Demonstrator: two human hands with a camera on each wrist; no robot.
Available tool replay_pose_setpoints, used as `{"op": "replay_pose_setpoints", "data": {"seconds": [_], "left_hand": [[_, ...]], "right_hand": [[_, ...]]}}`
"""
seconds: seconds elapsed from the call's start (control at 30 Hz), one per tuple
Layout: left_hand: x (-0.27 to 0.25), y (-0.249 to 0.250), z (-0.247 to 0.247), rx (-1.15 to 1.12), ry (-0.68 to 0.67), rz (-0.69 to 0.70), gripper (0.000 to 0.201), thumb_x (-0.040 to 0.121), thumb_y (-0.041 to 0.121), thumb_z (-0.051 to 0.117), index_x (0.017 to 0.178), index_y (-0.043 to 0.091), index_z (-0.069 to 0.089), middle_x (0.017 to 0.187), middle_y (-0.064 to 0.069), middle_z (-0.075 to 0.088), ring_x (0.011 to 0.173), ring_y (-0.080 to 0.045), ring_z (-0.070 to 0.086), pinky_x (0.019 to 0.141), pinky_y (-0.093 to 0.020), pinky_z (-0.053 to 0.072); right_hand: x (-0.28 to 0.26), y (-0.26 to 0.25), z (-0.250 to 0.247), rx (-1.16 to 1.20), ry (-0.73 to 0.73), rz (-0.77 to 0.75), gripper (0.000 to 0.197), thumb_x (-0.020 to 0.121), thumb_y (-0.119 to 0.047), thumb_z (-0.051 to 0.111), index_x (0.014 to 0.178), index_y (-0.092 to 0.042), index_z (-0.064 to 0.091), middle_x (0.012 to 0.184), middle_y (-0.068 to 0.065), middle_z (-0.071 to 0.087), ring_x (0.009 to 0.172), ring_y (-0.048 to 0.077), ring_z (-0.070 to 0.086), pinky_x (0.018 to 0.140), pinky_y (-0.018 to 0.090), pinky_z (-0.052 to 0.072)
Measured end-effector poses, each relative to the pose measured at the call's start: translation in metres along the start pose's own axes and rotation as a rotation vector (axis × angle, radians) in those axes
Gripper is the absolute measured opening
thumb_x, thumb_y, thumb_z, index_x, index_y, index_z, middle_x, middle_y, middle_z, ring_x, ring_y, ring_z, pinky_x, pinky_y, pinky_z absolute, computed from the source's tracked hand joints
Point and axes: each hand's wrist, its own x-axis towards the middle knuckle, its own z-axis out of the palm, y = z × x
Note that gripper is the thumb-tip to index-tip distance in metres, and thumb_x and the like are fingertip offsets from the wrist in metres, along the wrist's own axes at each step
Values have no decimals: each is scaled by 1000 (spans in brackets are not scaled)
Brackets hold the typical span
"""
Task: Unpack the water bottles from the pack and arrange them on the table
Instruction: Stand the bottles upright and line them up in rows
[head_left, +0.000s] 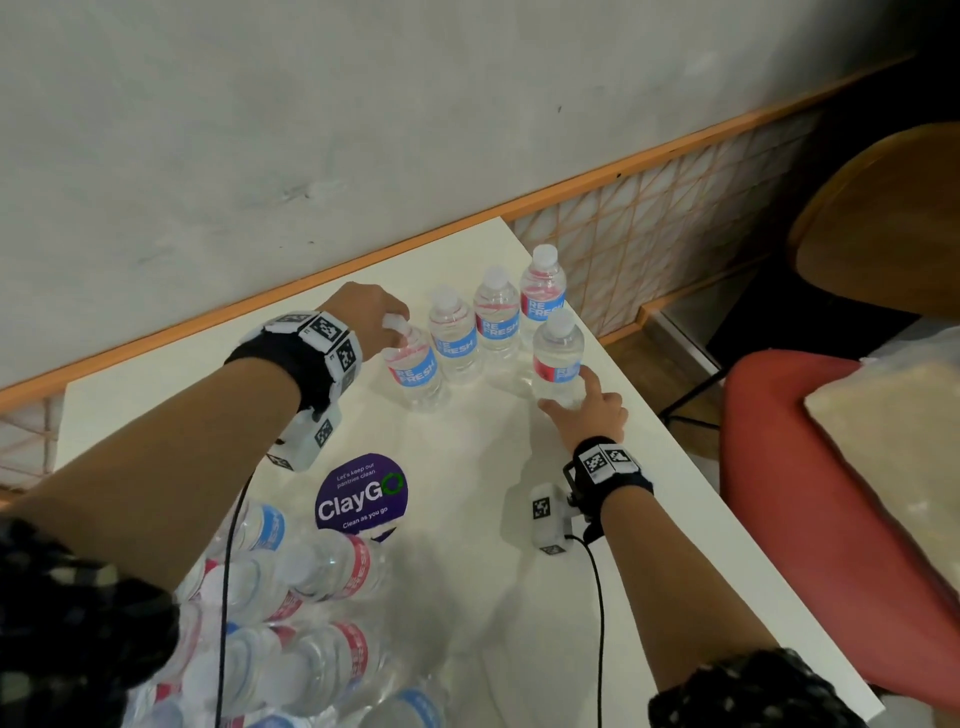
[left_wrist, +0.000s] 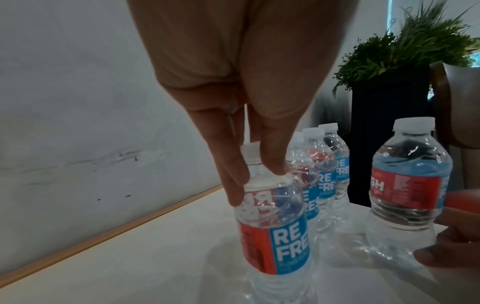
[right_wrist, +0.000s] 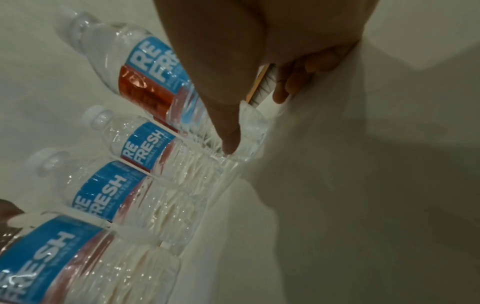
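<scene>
Head view evenly lit with dark, bowed corners; both wrist views dimmer, soft, grainy, stretched toward the edges.

"RE FRESH" in white capitals sits on the blue half of the label on the bottle at the left end of the row, and again on the next two bottles, and. The far bottle shows "RE FRESH" too. On the front bottle only "RE FRE" can be read beside its red panel; the fine print there is too small. Down on the tabletop, a purple sticker says "Let's keep our pantries clean", "ClayGO", "Clean as you go".
</scene>
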Motion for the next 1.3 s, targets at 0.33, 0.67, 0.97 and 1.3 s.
{"op": "replay_pose_setpoints", "data": {"seconds": [0.33, 0.67, 0.97, 1.3], "left_hand": [[2, 2, 5, 25, 30, -4, 24, 86, 17, 59, 107, 9, 67, 103, -15, 68, 96, -31, 59, 81, -34, 45], [-2, 6, 6, 44, 23, -7, 22, 87, 16, 57, 105, 6, 66, 102, -15, 67, 97, -33, 59, 77, -34, 44], [-1, 5, 6, 49, 7, -22, 23, 87, 18, 58, 106, 9, 65, 101, -14, 67, 96, -30, 59, 77, -34, 43], [3, -3, -6, 24, 11, -68, 31, 88, 19, 60, 117, 9, 65, 106, -12, 65, 98, -26, 56, 83, -31, 41]], "right_hand": [[5, -9, 4, -69, 11, 25, 77, 78, -57, 62, 143, -41, 22, 130, 9, 40, 122, 31, 39, 97, 47, 38], [26, -14, -7, 23, -20, 55, 78, 81, -49, 65, 145, -37, 22, 138, 12, 37, 130, 34, 33, 103, 49, 36], [38, -16, -9, 14, -37, 56, 82, 79, -53, 66, 145, -38, 20, 140, 13, 37, 131, 34, 34, 105, 48, 32], [49, -10, -7, 0, -44, 22, 81, 79, -52, 66, 145, -38, 21, 139, 14, 40, 132, 33, 34, 106, 47, 31]]}}
